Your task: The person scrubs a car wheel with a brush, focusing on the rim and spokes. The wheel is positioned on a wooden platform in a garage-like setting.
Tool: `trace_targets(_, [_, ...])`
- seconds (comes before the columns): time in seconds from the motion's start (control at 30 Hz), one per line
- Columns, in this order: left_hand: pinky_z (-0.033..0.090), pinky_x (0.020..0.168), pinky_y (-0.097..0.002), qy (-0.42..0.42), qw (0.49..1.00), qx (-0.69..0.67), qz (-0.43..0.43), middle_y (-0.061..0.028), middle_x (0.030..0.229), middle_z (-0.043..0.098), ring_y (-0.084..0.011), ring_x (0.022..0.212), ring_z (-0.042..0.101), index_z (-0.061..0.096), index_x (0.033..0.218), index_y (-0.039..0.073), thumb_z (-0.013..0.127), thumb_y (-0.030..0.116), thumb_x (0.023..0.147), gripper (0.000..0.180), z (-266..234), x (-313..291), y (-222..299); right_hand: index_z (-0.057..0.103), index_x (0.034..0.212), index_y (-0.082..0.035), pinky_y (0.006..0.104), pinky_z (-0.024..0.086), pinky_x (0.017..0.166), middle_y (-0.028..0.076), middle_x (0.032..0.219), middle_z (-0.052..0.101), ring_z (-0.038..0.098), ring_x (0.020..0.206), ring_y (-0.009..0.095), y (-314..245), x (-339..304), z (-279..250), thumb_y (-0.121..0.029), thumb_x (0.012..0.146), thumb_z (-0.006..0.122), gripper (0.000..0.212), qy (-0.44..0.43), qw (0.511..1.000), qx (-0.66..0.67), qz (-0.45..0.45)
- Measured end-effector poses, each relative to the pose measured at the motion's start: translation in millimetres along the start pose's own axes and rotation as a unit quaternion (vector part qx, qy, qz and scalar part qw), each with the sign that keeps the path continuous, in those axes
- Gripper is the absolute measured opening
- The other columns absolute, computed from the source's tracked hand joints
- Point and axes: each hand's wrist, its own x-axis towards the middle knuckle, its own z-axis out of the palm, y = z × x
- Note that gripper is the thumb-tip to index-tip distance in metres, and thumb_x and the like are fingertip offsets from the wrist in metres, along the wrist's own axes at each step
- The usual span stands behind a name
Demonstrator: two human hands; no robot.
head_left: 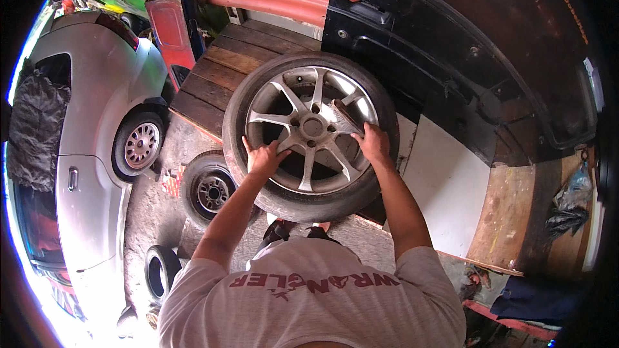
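A car wheel (pixel 308 162) with a silver, dusty spoked alloy rim and a black tyre leans on a wooden bench before me. My left hand (pixel 263 158) grips the wheel's lower left side, some fingers over the rim's edge and one stretched along the tyre. In my right hand (pixel 374 144), at the rim's right side, is a brush (pixel 346 116) with a brown wooden back. Its bristles face the spokes; whether they touch the metal I cannot tell.
The bench's dark planks (pixel 222 64) lie behind the wheel. A second wheel (pixel 209 190) and a loose tyre (pixel 161 272) are on the floor to the left, near a silver car (pixel 97 122). Black vehicle panel (pixel 451 38) and white board (pixel 448 183) stand right.
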Motion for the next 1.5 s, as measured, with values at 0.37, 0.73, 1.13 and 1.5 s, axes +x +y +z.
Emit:
trace_targets(0.37, [0.001, 0.115, -0.065, -0.037, 0.999, 0.009, 0.032, -0.0158, 0.073, 0.068, -0.0361, 0.081, 0.07, 0.064, 0.1, 0.011, 0.046, 0.063, 0.093, 0.056, 3.0, 14.5, -6.9, 0.061, 0.107, -0.005, 0.0485, 0.046, 0.081, 0.014, 0.102, 0.068, 0.065, 0.096, 0.033, -3.7, -14.0, 4.3, -0.041, 0.084, 0.071, 0.044, 0.041, 0.999, -0.003, 0.0])
trace_targets(0.73, [0.005, 0.12, -0.0545, -0.039, 0.984, 0.081, 0.156, -0.0141, 0.086, 0.071, -0.0294, 0.094, 0.069, 0.069, 0.103, 0.011, 0.043, 0.075, 0.085, 0.071, -17.2, 86.5, -38.8, 0.061, 0.104, -0.005, 0.0491, 0.048, 0.075, 0.017, 0.094, 0.069, 0.066, 0.089, 0.036, -19.2, -51.4, -4.0, -0.042, 0.087, 0.067, 0.041, 0.02, 0.998, 0.005, 0.06])
trace_targets(1.13, [0.014, 0.119, -0.0562, 0.096, 0.98, -0.121, 0.122, -0.0132, 0.145, 0.044, -0.0329, 0.142, 0.032, 0.054, 0.133, 0.013, 0.063, 0.038, 0.091, 0.05, -8.3, 42.9, -38.3, 0.057, 0.115, 0.001, 0.0484, 0.049, 0.087, 0.025, 0.11, 0.062, 0.061, 0.104, 0.041, -6.1, -70.0, -32.6, -0.04, 0.087, 0.067, 0.051, -0.039, 0.986, 0.153, 0.06])
trace_targets(1.5, [0.021, 0.116, -0.0548, 0.127, 0.952, -0.246, 0.13, -0.0157, 0.142, 0.048, -0.0369, 0.137, 0.038, 0.055, 0.13, 0.006, 0.049, 0.04, 0.098, 0.046, 6.4, -13.5, -40.7, 0.042, 0.146, -0.016, 0.048, 0.052, 0.08, 0.021, 0.103, 0.068, 0.066, 0.093, 0.04, -44.9, -115.8, -62.7, -0.033, 0.095, 0.059, 0.057, -0.121, 0.967, 0.206, -0.086])
